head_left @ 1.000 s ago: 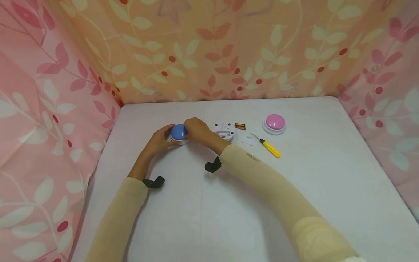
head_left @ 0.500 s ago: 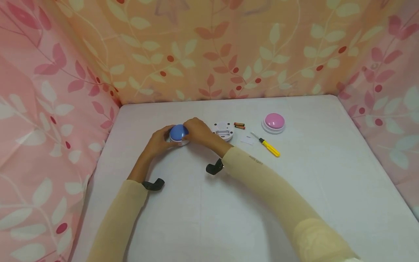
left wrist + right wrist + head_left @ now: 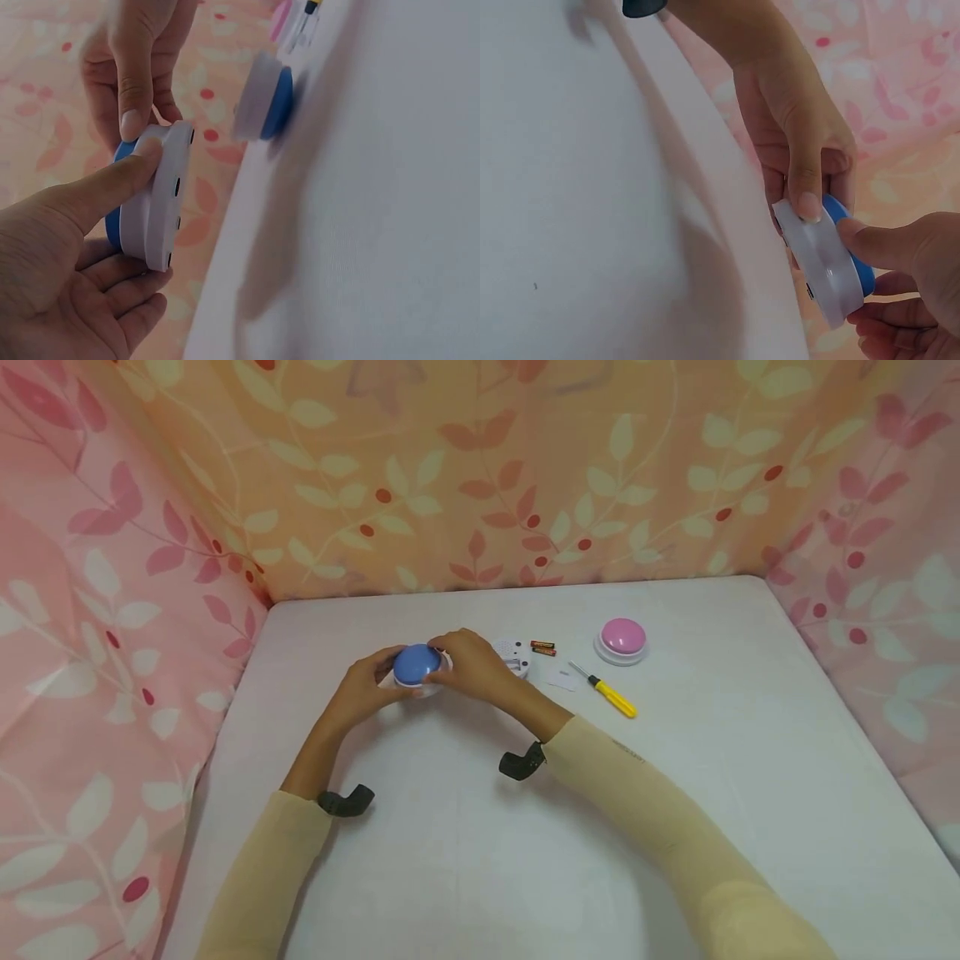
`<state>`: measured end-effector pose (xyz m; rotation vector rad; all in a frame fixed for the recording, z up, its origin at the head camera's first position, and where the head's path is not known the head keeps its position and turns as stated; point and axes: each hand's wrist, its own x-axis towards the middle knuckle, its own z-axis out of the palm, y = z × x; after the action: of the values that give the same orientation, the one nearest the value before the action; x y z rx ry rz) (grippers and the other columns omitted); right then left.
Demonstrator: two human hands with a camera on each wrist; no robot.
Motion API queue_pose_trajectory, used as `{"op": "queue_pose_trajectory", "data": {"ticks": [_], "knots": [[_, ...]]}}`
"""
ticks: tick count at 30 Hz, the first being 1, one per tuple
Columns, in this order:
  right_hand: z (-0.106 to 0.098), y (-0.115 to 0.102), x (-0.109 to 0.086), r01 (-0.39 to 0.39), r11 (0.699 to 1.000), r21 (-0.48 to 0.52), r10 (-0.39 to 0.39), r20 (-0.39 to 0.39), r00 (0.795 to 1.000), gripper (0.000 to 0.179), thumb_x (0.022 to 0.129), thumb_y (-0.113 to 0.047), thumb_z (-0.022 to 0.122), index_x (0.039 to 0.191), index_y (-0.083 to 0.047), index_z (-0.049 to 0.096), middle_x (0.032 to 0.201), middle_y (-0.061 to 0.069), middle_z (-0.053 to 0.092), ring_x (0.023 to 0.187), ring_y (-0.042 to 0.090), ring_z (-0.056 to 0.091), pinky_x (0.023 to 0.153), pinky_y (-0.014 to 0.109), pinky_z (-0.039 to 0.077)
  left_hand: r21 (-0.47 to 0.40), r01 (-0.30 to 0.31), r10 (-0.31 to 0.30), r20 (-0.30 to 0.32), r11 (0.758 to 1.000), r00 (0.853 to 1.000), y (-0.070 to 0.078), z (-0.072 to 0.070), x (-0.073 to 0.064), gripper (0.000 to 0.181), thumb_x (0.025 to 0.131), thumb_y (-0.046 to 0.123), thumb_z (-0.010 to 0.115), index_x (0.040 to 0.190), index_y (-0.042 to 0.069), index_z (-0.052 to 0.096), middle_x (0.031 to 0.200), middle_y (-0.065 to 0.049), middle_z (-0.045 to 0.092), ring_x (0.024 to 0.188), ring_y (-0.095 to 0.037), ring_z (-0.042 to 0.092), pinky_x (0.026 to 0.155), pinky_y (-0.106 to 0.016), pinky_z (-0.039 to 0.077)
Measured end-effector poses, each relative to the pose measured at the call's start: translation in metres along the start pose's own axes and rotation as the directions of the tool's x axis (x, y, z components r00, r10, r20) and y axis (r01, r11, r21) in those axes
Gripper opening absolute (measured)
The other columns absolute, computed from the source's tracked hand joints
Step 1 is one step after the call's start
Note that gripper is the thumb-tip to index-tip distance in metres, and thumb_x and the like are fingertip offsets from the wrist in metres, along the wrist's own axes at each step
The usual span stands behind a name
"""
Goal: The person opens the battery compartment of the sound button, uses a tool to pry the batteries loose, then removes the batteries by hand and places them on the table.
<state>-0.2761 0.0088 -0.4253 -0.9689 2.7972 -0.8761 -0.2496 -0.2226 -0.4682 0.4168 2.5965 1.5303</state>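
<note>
A push button with a blue dome (image 3: pixel 417 665) and white base is held between both hands, lifted off the tabletop; dark feet show on its underside in the left wrist view. My left hand (image 3: pixel 358 695) grips it from the left, thumb (image 3: pixel 112 184) on the white side and fingers beneath. From the right, my right hand (image 3: pixel 480 668) pinches the edge by the blue dome, its thumb (image 3: pixel 877 244) against the blue. Just behind the right hand lies an upturned white button (image 3: pixel 512 653) with its battery slot facing up; its blue dome (image 3: pixel 279 103) shows in the left wrist view.
Right of the upturned button lie two small batteries (image 3: pixel 543 648), a white battery cover (image 3: pixel 562 678) and a yellow-handled screwdriver (image 3: pixel 615 698). A pink push button (image 3: pixel 623 637) stands farther right. Floral curtains (image 3: pixel 480 477) border the white table (image 3: pixel 465 843).
Both hands have brought the blue button slightly right and up. My right hand and forearm have shifted right, covering more of the upturned button. The head view has shifted a little.
</note>
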Motion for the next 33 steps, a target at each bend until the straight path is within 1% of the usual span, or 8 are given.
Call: {"op": "queue_pose_trajectory", "data": {"ticks": [7, 11, 15, 19, 23, 26, 29, 33], "knots": [[-0.008, 0.008, -0.026, 0.051, 0.996, 0.078, -0.044, -0.090, 0.995, 0.056, 0.086, -0.034, 0.083, 0.129, -0.002, 0.068, 0.119, 0.009, 0.071, 0.104, 0.025, 0.062, 0.089, 0.035, 0.051, -0.060, -0.023, 0.024, 0.020, 0.998, 1.000, 0.018, 0.012, -0.006, 0.080, 0.081, 0.021, 0.088, 0.149, 0.005, 0.049, 0.150, -0.017, 0.051, 0.135, -0.032, 0.053, 0.115, -0.049, 0.038], [-0.011, 0.013, -0.040, 0.056, 0.991, 0.121, -0.042, -0.114, 0.993, 0.055, 0.087, -0.034, 0.083, 0.130, -0.003, 0.068, 0.120, 0.007, 0.071, 0.105, 0.022, 0.062, 0.088, 0.033, 0.053, -0.058, 0.006, -0.004, 0.032, 0.998, 0.999, 0.030, 0.019, -0.011, 0.081, 0.080, 0.029, 0.089, 0.149, 0.012, 0.051, 0.149, -0.014, 0.053, 0.134, -0.030, 0.054, 0.114, -0.048, 0.039], [-0.015, 0.017, -0.054, 0.041, 0.986, 0.160, -0.022, -0.118, 0.993, 0.056, 0.086, -0.036, 0.082, 0.130, -0.004, 0.068, 0.122, 0.007, 0.071, 0.108, 0.023, 0.062, 0.089, 0.035, 0.055, -0.077, 0.021, -0.017, 0.061, 0.997, 0.998, 0.037, 0.026, -0.014, 0.081, 0.079, 0.030, 0.089, 0.148, 0.011, 0.052, 0.149, -0.014, 0.053, 0.133, -0.029, 0.055, 0.113, -0.048, 0.041], [-0.017, 0.020, -0.064, 0.029, 0.984, 0.178, -0.008, -0.117, 0.993, 0.055, 0.088, -0.038, 0.081, 0.129, -0.004, 0.069, 0.122, 0.007, 0.071, 0.108, 0.022, 0.063, 0.089, 0.035, 0.057, -0.127, 0.027, -0.015, 0.095, 0.991, 0.995, 0.037, 0.034, -0.013, 0.078, 0.081, 0.026, 0.088, 0.147, 0.006, 0.052, 0.148, -0.015, 0.053, 0.131, -0.029, 0.057, 0.111, -0.044, 0.043], [-0.017, 0.025, -0.072, 0.013, 0.976, 0.217, 0.008, -0.094, 0.996, 0.052, 0.092, -0.039, 0.076, 0.131, -0.006, 0.068, 0.123, 0.005, 0.070, 0.109, 0.018, 0.062, 0.092, 0.036, 0.057, -0.162, 0.066, -0.047, 0.121, 0.985, 0.992, 0.036, 0.040, -0.011, 0.074, 0.082, 0.024, 0.088, 0.144, 0.003, 0.054, 0.145, -0.016, 0.056, 0.128, -0.028, 0.059, 0.106, -0.040, 0.047], [-0.016, 0.029, -0.077, 0.025, 0.970, 0.241, -0.003, -0.089, 0.996, 0.051, 0.093, -0.038, 0.074, 0.133, -0.007, 0.067, 0.125, 0.004, 0.070, 0.110, 0.017, 0.061, 0.094, 0.037, 0.056, -0.177, 0.097, -0.074, 0.134, 0.979, 0.988, 0.035, 0.043, -0.010, 0.070, 0.083, 0.024, 0.087, 0.142, 0.002, 0.056, 0.143, -0.016, 0.058, 0.127, -0.028, 0.060, 0.103, -0.038, 0.050], [-0.016, 0.033, -0.081, 0.047, 0.966, 0.255, -0.023, -0.097, 0.995, 0.055, 0.090, -0.037, 0.078, 0.135, -0.008, 0.065, 0.123, 0.004, 0.069, 0.110, 0.018, 0.062, 0.096, 0.038, 0.055, -0.194, 0.122, -0.095, 0.147, 0.973, 0.985, 0.037, 0.044, -0.010, 0.066, 0.085, 0.023, 0.084, 0.141, 0.001, 0.057, 0.140, -0.017, 0.060, 0.125, -0.029, 0.061, 0.100, -0.037, 0.052], [-0.016, 0.039, -0.086, 0.073, 0.958, 0.276, -0.044, -0.109, 0.993, 0.061, 0.084, -0.033, 0.085, 0.135, -0.010, 0.060, 0.122, 0.002, 0.069, 0.110, 0.016, 0.063, 0.098, 0.036, 0.055, -0.206, 0.167, -0.133, 0.169, 0.964, 0.977, 0.038, 0.046, -0.011, 0.062, 0.086, 0.026, 0.083, 0.139, 0.003, 0.059, 0.135, -0.015, 0.064, 0.123, -0.026, 0.063, 0.098, -0.033, 0.054]]}}
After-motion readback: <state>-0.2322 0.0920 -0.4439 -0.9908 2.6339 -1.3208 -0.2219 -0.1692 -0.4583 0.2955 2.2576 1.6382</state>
